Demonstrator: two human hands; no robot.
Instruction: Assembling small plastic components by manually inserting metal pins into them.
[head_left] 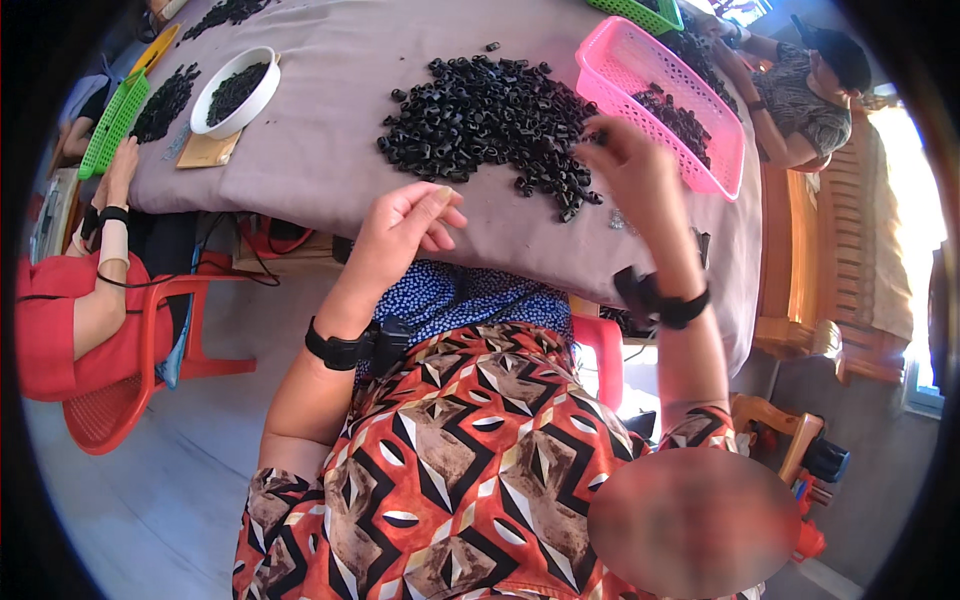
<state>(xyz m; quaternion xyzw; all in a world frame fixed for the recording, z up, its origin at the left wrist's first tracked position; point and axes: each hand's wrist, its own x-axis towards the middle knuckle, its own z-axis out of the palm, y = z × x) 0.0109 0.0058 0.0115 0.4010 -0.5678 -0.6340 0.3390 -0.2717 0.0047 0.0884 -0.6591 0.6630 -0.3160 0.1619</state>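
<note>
A large heap of small black plastic pieces (490, 115) is spread on the cloth-covered table in front of me. My left hand (412, 220) is at the table's near edge, just below the heap. Its fingers are curled in with the thumb close to them, and whatever may be inside does not show. Over the heap's right side is my right hand (635, 165), a little blurred, its thumb and fingertips bent together. Dark bits show around those fingertips, but I cannot make out what they hold. The pink perforated basket (728, 140), with more black pieces inside, stands just beyond that hand.
Small clear pieces (618, 220) lie near my right wrist. A white bowl (275, 88) of black pieces stands at the left on a tan board (205, 150). Two people sit at the table's sides, with green baskets (115, 125) near them. A red chair (125, 390) is at left.
</note>
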